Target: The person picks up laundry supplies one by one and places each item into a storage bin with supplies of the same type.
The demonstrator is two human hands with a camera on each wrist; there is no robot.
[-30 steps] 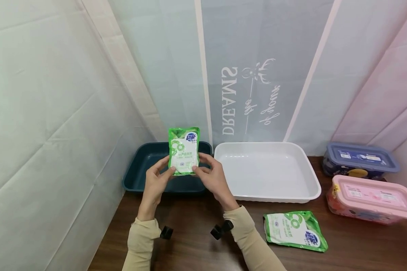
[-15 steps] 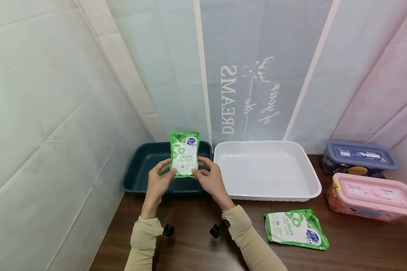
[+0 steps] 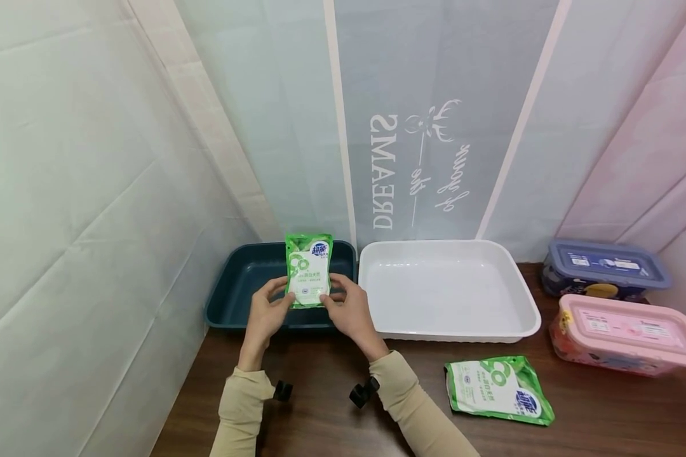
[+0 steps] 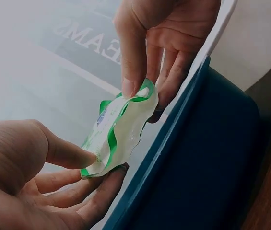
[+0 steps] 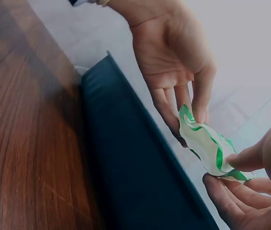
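Observation:
Both hands hold a green-and-white detergent pouch (image 3: pixel 309 271) upright above the dark teal tray (image 3: pixel 227 295). My left hand (image 3: pixel 265 316) pinches its lower left corner, thumb on the printed front and fingers behind. On the lower right corner, my right hand (image 3: pixel 351 311) grips in the same way. The left wrist view shows the pouch's crinkled bottom edge (image 4: pixel 128 132) between the two hands, beside the tray's rim. A second, matching pouch (image 3: pixel 498 388) lies flat on the wooden table at the right.
To the right of the teal tray stands a white tray (image 3: pixel 451 333). Farther right are a blue-lidded box (image 3: pixel 608 263) and a pink-lidded box (image 3: pixel 629 327). A pale curtain (image 3: pixel 274 127) hangs close behind the trays, and a light fabric wall (image 3: pixel 91 254) borders the left side.
Both hands have lowered the pouch a little toward the teal tray, keeping hold of its lower corners. The second pouch and the boxes stay in place.

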